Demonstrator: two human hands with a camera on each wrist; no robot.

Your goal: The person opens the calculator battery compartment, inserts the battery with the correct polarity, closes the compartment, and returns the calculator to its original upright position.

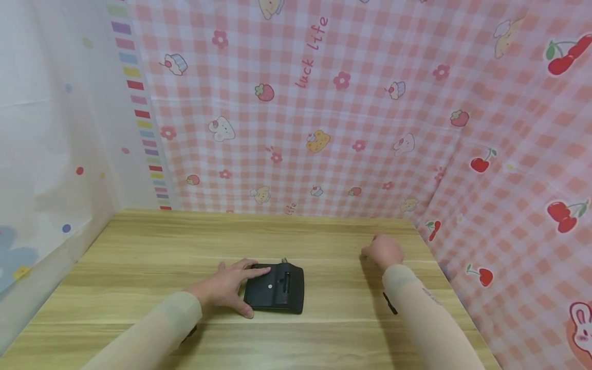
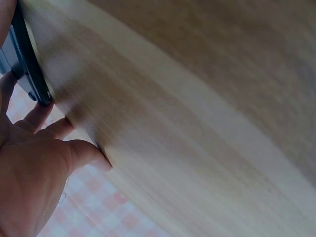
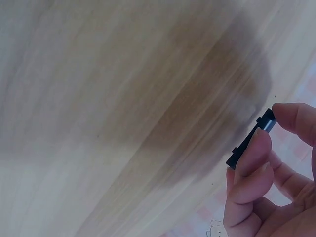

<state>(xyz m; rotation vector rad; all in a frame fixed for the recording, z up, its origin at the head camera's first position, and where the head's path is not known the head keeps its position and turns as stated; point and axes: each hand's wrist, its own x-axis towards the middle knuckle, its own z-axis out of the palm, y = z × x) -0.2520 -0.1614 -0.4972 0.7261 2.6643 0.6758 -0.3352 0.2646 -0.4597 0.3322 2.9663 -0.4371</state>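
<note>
A flat black device [image 1: 261, 298] lies on the wooden table, with a narrow open battery slot [image 1: 287, 282] and a pale round dot on its upper face. My left hand [image 1: 226, 287] rests on its left end, the index finger straight across the top and the thumb at the near edge. In the left wrist view, other fingers spread past its corner down to the tabletop. Off to the right, my right hand [image 1: 385, 251] pinches a small black battery cover [image 3: 267, 121] with little tabs along one edge, low over the table; the head view hides this cover.
A small metallic piece [image 1: 284, 260] shows right at the device's far edge. Pink checked cloth [image 1: 287, 118] hangs behind the wooden table [image 1: 231, 236] and along its right side. White cloth [image 1: 51, 154] hangs on the left.
</note>
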